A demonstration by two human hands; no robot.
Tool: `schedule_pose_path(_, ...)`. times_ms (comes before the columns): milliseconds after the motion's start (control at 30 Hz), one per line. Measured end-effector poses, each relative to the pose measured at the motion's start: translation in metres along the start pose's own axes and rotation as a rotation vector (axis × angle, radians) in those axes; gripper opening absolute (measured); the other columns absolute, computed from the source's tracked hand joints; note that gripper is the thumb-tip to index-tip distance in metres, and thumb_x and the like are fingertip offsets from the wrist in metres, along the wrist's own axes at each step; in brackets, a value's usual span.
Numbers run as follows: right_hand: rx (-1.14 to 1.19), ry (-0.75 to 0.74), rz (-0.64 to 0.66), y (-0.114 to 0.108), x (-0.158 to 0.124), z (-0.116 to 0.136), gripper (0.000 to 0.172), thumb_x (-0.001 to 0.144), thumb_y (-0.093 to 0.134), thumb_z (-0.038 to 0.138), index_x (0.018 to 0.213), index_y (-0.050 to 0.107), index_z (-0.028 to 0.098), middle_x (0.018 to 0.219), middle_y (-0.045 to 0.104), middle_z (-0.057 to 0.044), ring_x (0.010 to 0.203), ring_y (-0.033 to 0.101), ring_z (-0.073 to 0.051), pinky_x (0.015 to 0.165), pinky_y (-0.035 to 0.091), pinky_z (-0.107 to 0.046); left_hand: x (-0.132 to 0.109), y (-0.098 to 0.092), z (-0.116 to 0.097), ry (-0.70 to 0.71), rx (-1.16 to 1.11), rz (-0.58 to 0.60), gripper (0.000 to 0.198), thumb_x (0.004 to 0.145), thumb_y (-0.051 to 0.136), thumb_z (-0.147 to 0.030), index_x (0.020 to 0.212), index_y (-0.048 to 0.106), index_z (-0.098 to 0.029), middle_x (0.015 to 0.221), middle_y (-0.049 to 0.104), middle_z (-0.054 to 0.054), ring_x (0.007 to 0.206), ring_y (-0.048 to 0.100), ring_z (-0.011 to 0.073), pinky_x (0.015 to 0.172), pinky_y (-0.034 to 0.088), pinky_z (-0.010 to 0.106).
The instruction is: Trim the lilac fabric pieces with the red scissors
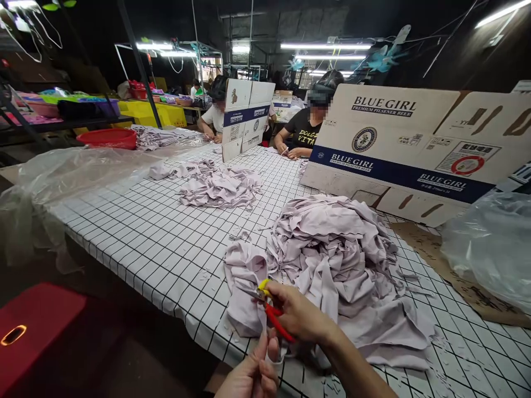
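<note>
In my right hand [302, 312] is a pair of scissors [271, 315] with red and yellow handles, the blades parted and pointing left over pale lilac cloth. My left hand [255, 367], below it, pinches a narrow strip of the cloth [264, 326] between thumb and fingers. A piece of that cloth [244, 265] spreads on the table just beyond the blades. Close on the right rises a large heap of lilac fabric pieces [332, 237]. Whether the blades touch the strip is hard to make out.
Grid-patterned cloth covers the table [136, 232], with small scraps scattered about. A second fabric pile [224, 185] lies farther back. Cardboard panels [415, 138] stand upright at right. Two people sit across the table. Plastic sheeting [74, 177] hangs at left, near a red stool [37, 326].
</note>
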State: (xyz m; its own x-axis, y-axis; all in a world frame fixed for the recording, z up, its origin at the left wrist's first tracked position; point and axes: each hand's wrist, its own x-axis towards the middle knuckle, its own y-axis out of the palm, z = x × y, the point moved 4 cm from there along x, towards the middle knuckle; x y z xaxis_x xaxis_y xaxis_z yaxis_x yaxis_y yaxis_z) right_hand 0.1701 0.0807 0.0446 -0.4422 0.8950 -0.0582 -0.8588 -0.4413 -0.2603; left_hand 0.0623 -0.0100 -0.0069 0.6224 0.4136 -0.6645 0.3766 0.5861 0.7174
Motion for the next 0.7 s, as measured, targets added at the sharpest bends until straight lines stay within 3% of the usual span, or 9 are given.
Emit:
schedule_pose_path(100, 0.033, -0.007, 0.047, 0.006, 0.024, 0.000, 0.016, 0.059, 0.056, 0.005, 0.068, 0.057, 0.019, 0.062, 0.049, 0.007, 0.057, 0.042, -0.009, 0.051, 0.033, -0.019, -0.007, 0.002, -0.004, 0.011, -0.059, 0.039, 0.007, 0.087, 0.065, -0.006, 0.087, 0.071, -0.009, 0.068, 0.071, 0.001, 0.046, 0.062, 0.0029, 0.046, 0.050, 0.008)
schedule_pose_path(200, 0.066, -0.025, -0.052, 0.003, 0.041, 0.009, 0.015, 0.061, 0.056, 0.008, 0.070, 0.051, 0.020, 0.060, 0.042, 0.009, 0.054, 0.037, -0.008, 0.049, 0.029, -0.019, -0.015, 0.017, -0.012, 0.064, -0.026, 0.085, 0.010, 0.088, 0.063, -0.005, 0.087, 0.072, -0.009, 0.066, 0.069, 0.000, 0.049, 0.064, 0.0038, 0.050, 0.053, 0.011)
schedule_pose_path(267, 0.092, -0.065, -0.189, -0.002, 0.046, 0.022, 0.016, 0.065, 0.057, 0.011, 0.075, 0.050, 0.022, 0.064, 0.042, 0.008, 0.054, 0.036, -0.008, 0.049, 0.031, -0.020, -0.020, 0.035, -0.020, 0.210, 0.036, 0.170, 0.006, 0.082, 0.071, -0.007, 0.086, 0.073, -0.010, 0.065, 0.067, 0.000, 0.051, 0.063, 0.0039, 0.051, 0.054, 0.011)
schedule_pose_path(367, 0.148, -0.174, -0.482, -0.012, 0.036, 0.043, 0.019, 0.069, 0.063, 0.015, 0.083, 0.053, 0.022, 0.071, 0.049, 0.006, 0.057, 0.041, -0.010, 0.053, 0.036, -0.021, -0.030, 0.067, -0.030, 0.530, 0.241, 0.362, 0.021, 0.069, 0.085, -0.022, 0.085, 0.075, -0.011, 0.059, 0.064, -0.002, 0.047, 0.058, 0.0053, 0.044, 0.051, 0.012)
schedule_pose_path(433, 0.183, -0.193, -0.616, -0.018, 0.021, 0.047, 0.022, 0.069, 0.070, 0.019, 0.085, 0.056, 0.023, 0.074, 0.054, 0.004, 0.061, 0.047, -0.012, 0.057, 0.039, -0.022, -0.035, 0.080, -0.031, 0.686, 0.455, 0.439, 0.029, 0.068, 0.084, -0.035, 0.085, 0.075, -0.012, 0.055, 0.062, -0.001, 0.044, 0.056, 0.0072, 0.043, 0.050, 0.016)
schedule_pose_path(500, 0.208, -0.128, -0.610, -0.017, 0.004, 0.038, 0.025, 0.068, 0.075, 0.023, 0.086, 0.058, 0.023, 0.073, 0.056, 0.004, 0.062, 0.049, -0.012, 0.058, 0.040, -0.022, -0.035, 0.084, -0.030, 0.776, 0.655, 0.437, 0.032, 0.074, 0.079, -0.042, 0.088, 0.075, -0.014, 0.053, 0.062, -0.001, 0.043, 0.057, 0.0084, 0.045, 0.051, 0.018)
schedule_pose_path(567, 0.228, -0.036, -0.521, -0.012, -0.010, 0.022, 0.025, 0.069, 0.077, 0.027, 0.086, 0.059, 0.022, 0.069, 0.055, 0.004, 0.060, 0.048, -0.012, 0.055, 0.039, -0.022, -0.032, 0.079, -0.031, 0.823, 0.798, 0.389, 0.034, 0.078, 0.074, -0.046, 0.092, 0.075, -0.015, 0.054, 0.061, 0.000, 0.044, 0.056, 0.0083, 0.047, 0.050, 0.018)
schedule_pose_path(700, 0.263, 0.047, -0.393, 0.003, -0.030, -0.001, 0.025, 0.072, 0.078, 0.036, 0.081, 0.060, 0.020, 0.068, 0.056, 0.003, 0.062, 0.047, -0.013, 0.057, 0.040, -0.023, -0.022, 0.067, -0.030, 0.759, 0.954, 0.316, 0.044, 0.078, 0.070, -0.053, 0.098, 0.074, -0.014, 0.047, 0.054, -0.003, 0.038, 0.048, 0.0074, 0.041, 0.041, 0.018)
